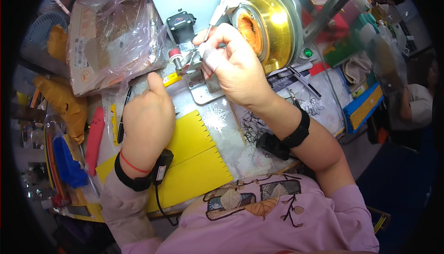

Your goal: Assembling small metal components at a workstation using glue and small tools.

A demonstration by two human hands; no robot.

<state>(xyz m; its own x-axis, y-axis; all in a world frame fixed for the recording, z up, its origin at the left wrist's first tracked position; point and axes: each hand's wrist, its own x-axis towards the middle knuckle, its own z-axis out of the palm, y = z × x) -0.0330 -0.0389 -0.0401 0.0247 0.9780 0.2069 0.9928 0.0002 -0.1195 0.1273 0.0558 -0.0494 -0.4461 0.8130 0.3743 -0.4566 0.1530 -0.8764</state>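
Note:
My right hand (236, 62) reaches over the metal head of a small bench machine (196, 67). Its thumb and fingers are pinched together, with whitish tape around one digit; whatever lies between the fingertips is too small to make out. Beside it a large disc-shaped spool (282, 27) with a clear yellow rim and an orange centre stands on the machine. My left hand (149, 115) is closed, back up, just left of the machine's base, its thumb near a small yellow piece (172, 79). The left fingers are mostly hidden beneath the hand, so what they hold cannot be seen.
Yellow notched cards (194, 157) lie near me. Dark small hooks (252, 127) are heaped right of the machine, near a pen (307, 85). A cardboard box (92, 46) with clear plastic stands at left. A cable hangs from my left wristband. Another person (418, 101) sits at far right.

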